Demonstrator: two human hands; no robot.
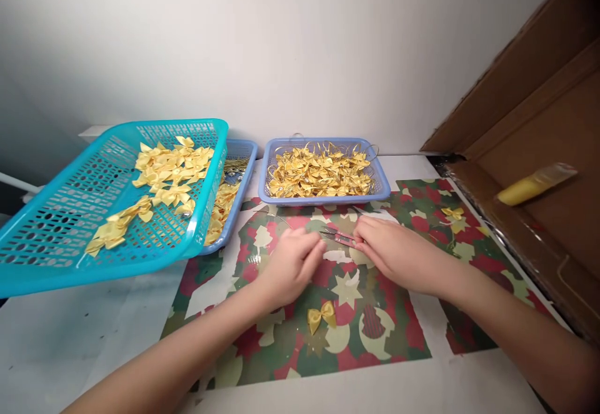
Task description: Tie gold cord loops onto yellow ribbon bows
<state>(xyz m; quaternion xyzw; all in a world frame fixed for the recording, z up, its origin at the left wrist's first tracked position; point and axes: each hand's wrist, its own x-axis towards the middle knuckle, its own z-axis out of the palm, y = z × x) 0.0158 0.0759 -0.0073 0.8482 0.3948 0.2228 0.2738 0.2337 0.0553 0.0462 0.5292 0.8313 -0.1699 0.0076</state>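
Observation:
My left hand (296, 265) is closed in a pinch over the patterned sheet. A thin wire (280, 218) shows just beyond its fingers and seems to run into the grip. My right hand (380, 244) is closed around small scissors (338, 235) with pinkish handles, their metal tips pointing left toward my left hand. Between my forearms, nearer to me, a single yellow ribbon bow (321, 318) lies on the sheet (384, 345). What sits inside my left fingertips is hidden.
A turquoise basket (60, 270) with yellow bows tilts over a blue basket (241, 204) at left. Another blue basket (323, 200) holds bows with gold wires at the back. A cardboard box (529, 120) and a yellow tube (525, 190) are at right, near another bow (452, 213).

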